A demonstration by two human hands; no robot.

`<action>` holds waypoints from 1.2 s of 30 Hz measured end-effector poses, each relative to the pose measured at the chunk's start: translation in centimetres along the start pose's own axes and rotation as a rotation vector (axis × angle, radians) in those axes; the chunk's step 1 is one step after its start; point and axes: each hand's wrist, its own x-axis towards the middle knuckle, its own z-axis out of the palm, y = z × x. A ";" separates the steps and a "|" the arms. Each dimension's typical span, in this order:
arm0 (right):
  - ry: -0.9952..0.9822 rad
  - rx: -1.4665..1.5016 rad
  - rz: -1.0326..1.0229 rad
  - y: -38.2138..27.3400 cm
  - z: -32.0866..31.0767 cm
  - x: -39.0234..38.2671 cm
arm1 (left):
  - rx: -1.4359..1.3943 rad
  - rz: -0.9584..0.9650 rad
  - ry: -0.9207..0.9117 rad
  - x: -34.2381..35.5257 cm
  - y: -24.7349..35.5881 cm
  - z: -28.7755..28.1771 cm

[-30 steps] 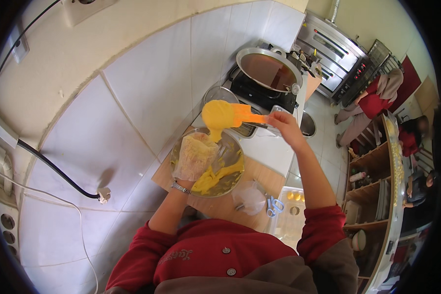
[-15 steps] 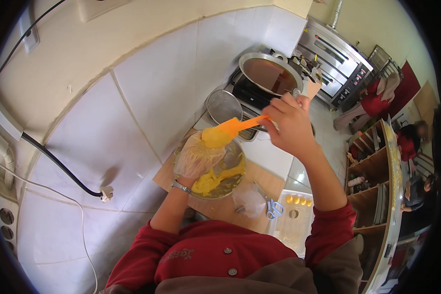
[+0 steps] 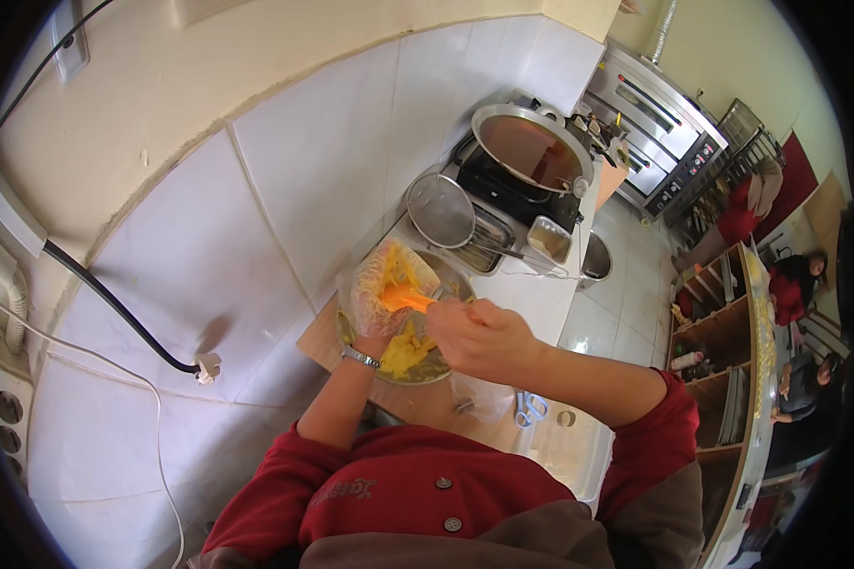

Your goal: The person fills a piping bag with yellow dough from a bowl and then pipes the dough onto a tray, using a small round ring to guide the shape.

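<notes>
My left hand is gripping a clear, crinkled plastic bag over the metal bowl, with yellow smears inside the bag. My right hand is closed on the handle of an orange spatula, whose head is inside the mouth of the bag, mostly hidden. Soft yellow mixture is smeared in the bowl below. The bowl sits on a wooden board.
A strainer and small container lie behind. Beyond are a pan of liquid and a steel oven. Blue scissors and a plastic tub are nearby. Several people are beside wooden shelves.
My right hand has swung down and inward, carrying the yellow-laden spatula from raised in the air into the bag. My left hand and the bag have shifted slightly up and right.
</notes>
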 end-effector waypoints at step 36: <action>-1.119 0.868 1.044 -11.5 13.6 -7.3 | -0.085 0.113 0.180 -4.9 -7.5 -3.0</action>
